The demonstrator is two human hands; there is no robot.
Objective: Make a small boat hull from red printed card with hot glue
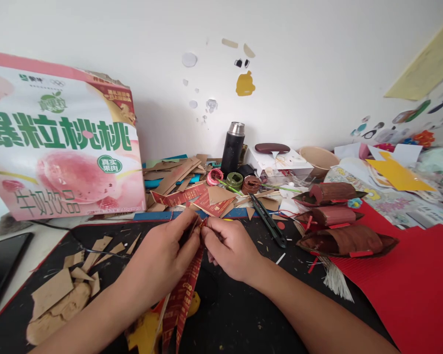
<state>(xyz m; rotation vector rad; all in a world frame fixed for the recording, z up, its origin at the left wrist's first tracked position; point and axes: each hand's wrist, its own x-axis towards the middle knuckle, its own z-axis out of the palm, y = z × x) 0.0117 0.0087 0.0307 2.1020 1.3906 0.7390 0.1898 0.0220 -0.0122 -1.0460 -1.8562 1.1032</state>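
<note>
Between my hands is a folded strip of red cardboard (pixel 187 290) with gold print, pointed where its two long sides spread apart toward me. My left hand (pixel 170 253) is closed round its upper part. Thumb and fingers of my right hand (pixel 232 248) pinch the far tip, touching the left fingertips; the exact contact is hidden. A yellow object (pixel 145 330) lies beneath the cardboard, partly covered. Just beyond my right hand rests a dark green utility knife (pixel 268 221). Three small brown model boats with rounded covers stand to the right, the nearest boat (pixel 349 241) being largest.
A large pink drink carton (pixel 62 142) stands at left above cardboard scraps (pixel 51 292) and a black phone-like slab (pixel 7 268). Against the wall are a black thermos (pixel 233 147), open paint jars (pixel 235 181) and a beige bowl (pixel 319 160). Red corrugated sheet (pixel 413 275) covers the right side.
</note>
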